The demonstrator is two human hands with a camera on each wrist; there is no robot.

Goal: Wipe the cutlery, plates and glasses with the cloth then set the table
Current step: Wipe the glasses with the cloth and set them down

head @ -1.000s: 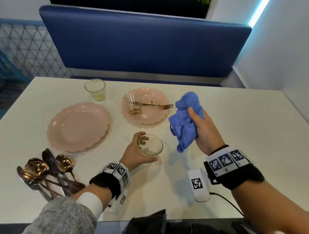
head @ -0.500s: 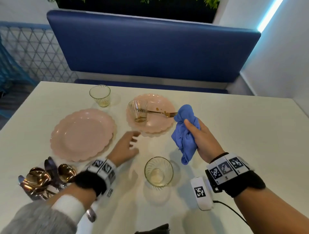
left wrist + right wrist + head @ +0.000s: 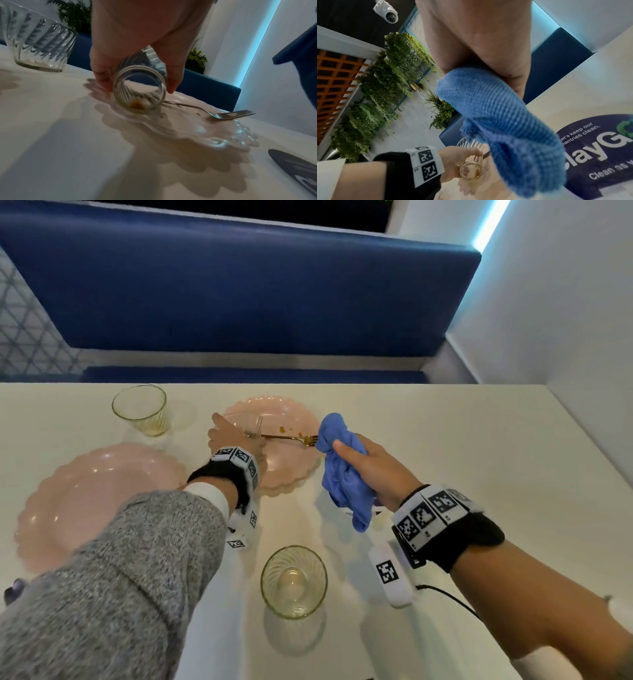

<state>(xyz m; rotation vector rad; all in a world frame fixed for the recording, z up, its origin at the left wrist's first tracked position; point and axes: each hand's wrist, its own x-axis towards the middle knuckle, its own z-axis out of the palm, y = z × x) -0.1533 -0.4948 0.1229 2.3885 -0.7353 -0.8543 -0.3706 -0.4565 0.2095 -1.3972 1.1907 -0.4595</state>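
Observation:
My left hand (image 3: 233,434) reaches over the far pink plate (image 3: 291,470) and grips a ribbed glass (image 3: 139,93). The glass is tilted, its base edge on the plate, with a brown residue at the bottom. A gold fork (image 3: 287,437) lies across the same plate, which has brown specks on it. My right hand (image 3: 364,465) holds a bunched blue cloth (image 3: 342,474) just right of that plate, above the table. A second pink plate (image 3: 92,498) lies at the left. One glass (image 3: 294,582) stands near me, another glass (image 3: 140,409) at the back left.
The white table (image 3: 462,460) ends at a blue bench back (image 3: 239,292) behind and a wall at the right. A round dark sticker (image 3: 599,148) lies on the table under the cloth. My grey sleeve (image 3: 113,577) covers the table's left front.
My left hand let go of the near glass, reached to the far plate and took hold of the glass there, tilting it. The right hand stays by the plate with the cloth.

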